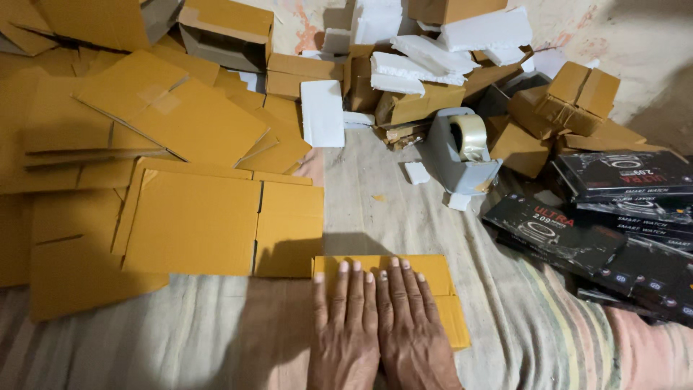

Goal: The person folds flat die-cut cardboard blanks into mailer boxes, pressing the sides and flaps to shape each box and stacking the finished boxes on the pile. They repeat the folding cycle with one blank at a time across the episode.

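Head view: flat cardboard box (426,271) lies under left hand (346,325) and right hand (413,328).

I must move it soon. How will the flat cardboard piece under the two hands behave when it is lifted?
The flat cardboard piece is thin and creased, so it would probably bend at its folds. It looks light for its size. The left hand and right hand press it onto soft cloth, so sliding seems unlikely.

Flattened tan cardboard box (419,269), lying flat on striped cloth, apparently folded

2 hands (382,325), 1 tape dispenser (458,155), 1 flat box (433,274) beneath them, cardboard blanks beyond counting.
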Demonstrator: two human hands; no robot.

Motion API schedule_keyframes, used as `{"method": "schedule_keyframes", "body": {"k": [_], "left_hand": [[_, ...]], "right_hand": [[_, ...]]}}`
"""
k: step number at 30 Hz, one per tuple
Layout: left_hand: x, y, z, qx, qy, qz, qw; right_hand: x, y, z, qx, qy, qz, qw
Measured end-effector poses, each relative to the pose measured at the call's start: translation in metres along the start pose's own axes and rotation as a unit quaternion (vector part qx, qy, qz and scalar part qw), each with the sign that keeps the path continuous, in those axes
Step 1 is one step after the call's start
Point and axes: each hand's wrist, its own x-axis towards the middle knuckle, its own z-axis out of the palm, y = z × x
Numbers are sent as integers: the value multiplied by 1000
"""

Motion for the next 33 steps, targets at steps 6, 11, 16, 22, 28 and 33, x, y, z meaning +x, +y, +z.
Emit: {"method": "schedule_keyframes", "body": {"k": [6,11,16,22,28,33], "left_hand": [[-20,-41,-8,-42,83,15,996],[-19,-42,-28,11,-157,-77,984],[-1,3,-16,28,61,14,998],[-13,-19,-3,-26,84,12,996],[-29,-54,-21,66,35,-25,997],[-13,-15,-10,-15,84,3,996]], "right_hand": [[-7,31,-20,-136,-347,63,926],[-19,38,-30,-11,50,43,998],[-2,7,-5,-119,-151,44,980],[-7,18,-11,-28,-74,41,996],[-25,46,-31,-17,-12,87,996],[-6,14,-10,-183,-4,68,981]]}}
